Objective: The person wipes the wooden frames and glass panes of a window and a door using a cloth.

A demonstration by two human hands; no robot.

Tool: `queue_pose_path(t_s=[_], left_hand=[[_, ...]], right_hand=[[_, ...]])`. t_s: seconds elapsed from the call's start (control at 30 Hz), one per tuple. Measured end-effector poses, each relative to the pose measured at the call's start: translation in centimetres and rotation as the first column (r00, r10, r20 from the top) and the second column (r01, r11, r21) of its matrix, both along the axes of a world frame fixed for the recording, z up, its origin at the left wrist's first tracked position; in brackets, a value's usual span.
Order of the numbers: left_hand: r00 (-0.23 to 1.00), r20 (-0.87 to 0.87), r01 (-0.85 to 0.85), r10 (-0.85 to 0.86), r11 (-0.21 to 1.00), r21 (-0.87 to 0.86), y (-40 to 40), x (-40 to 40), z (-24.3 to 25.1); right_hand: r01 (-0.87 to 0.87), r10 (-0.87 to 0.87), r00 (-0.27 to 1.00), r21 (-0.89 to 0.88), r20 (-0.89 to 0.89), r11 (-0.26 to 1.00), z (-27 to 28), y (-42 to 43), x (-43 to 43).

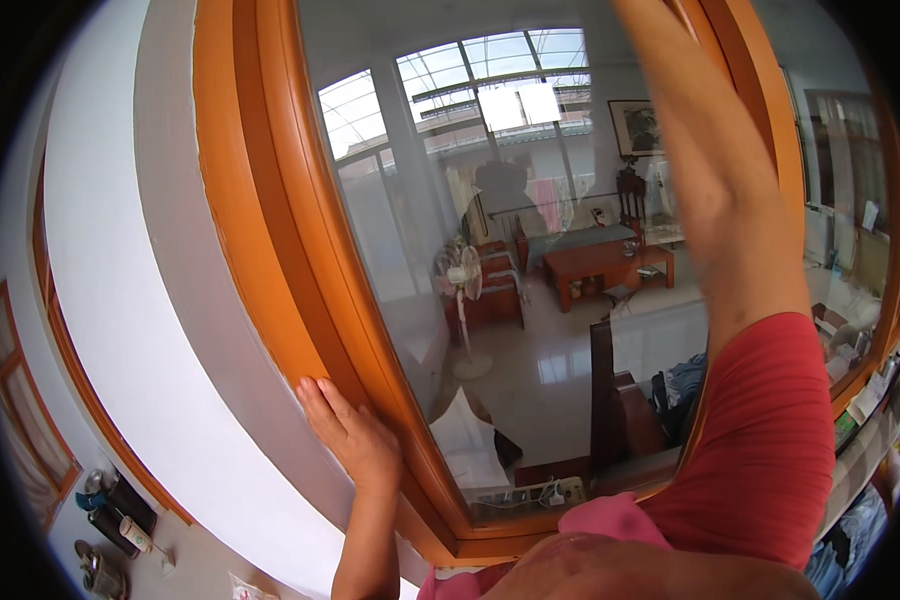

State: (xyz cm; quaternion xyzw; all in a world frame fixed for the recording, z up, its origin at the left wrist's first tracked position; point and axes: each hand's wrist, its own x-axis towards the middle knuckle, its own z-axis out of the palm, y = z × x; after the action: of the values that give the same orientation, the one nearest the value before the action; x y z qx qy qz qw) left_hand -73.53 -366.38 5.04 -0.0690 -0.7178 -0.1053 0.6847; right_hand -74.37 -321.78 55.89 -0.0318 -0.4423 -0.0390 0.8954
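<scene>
A large glass pane in an orange-brown wooden window frame stands close before me. My left hand rests on the left side of the frame, its fingers extended and holding nothing. My right arm, in a red sleeve, reaches up across the pane, and the hand lies beyond the top edge of the picture. Through and on the glass show a room and reflections: a standing fan, a red-brown wooden table and bright windows.
To the left runs a white and grey wall edge. Dark flasks and a pale bottle stand at the lower left. At the lower right, a ledge carries papers, with blue clothing below it.
</scene>
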Motion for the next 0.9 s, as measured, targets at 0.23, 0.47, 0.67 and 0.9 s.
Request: queue_pose_path(t_s=[0.23, 0.47, 0.67, 0.9], left_hand=[[1.000, -0.004, -0.031, 0.031, 0.999, -0.020, -0.6, -0.1, -0.2], [1.000, 0.025, 0.014, -0.014, 1.000, -0.007, -0.4, -0.1, -0.1], [1.000, 0.003, 0.021, -0.021, 0.999, 0.037, -0.1, 0.0, -0.1], [1.000, 0.009, 0.001, -0.001, 1.000, 0.031, -0.5, -0.1, -0.5]], right_hand=[[-0.384, 0.156, 0.903, 0.590, 0.400, 0.710, -5.5, -23.9, -5.2], [-0.232, 0.134, 0.959, 0.418, 0.251, 0.878, -1.1, -13.1, -1.9], [-0.266, 0.293, 0.945, -0.177, 0.146, 0.947, 1.4, -4.3, 0.0], [-0.439, 0.224, 0.840, 0.376, 0.495, 0.816, 1.8, -22.4, -3.8]])
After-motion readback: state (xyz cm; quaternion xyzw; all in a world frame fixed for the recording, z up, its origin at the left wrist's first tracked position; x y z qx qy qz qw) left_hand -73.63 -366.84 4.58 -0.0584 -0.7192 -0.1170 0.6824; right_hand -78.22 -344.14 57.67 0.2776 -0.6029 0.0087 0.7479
